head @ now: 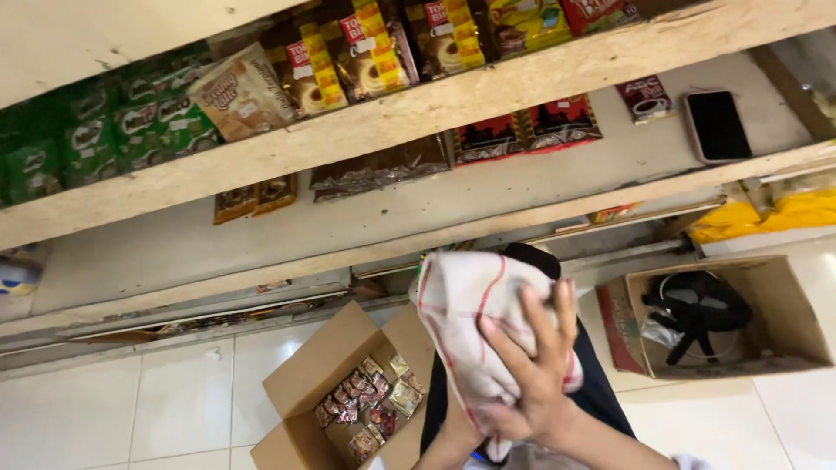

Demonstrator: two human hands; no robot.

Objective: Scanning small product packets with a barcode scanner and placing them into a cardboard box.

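Head view, tilted, shop shelving runs across the top with a wooden shelf edge (418, 113) as landmark. Far left above that edge: green drink sachet packs (104, 122). Right of them, a beige snack bag (244, 91), then brown and yellow coffee sachet packs (366, 48) also above the edge. Below the edge on the grey lower shelf: small brown packets (257, 196), dark foil packs (379, 170), red and black packets (522, 130), and further right a dark phone (717, 124) lying flat. Well below the edge on the white tiled floor (157, 400): an open cardboard box (300, 383) holding small red and gold sachets (370, 405). Right of that box, one hand (535, 374) grasps a white cloth with red stripes (461, 322), fingers curled over it, cloth bunched up in front of dark clothing; cannot tell which hand it is, other hand not visible. Far right on the floor, a second open cardboard box (784, 322) with a black strapped object (697, 313) inside.
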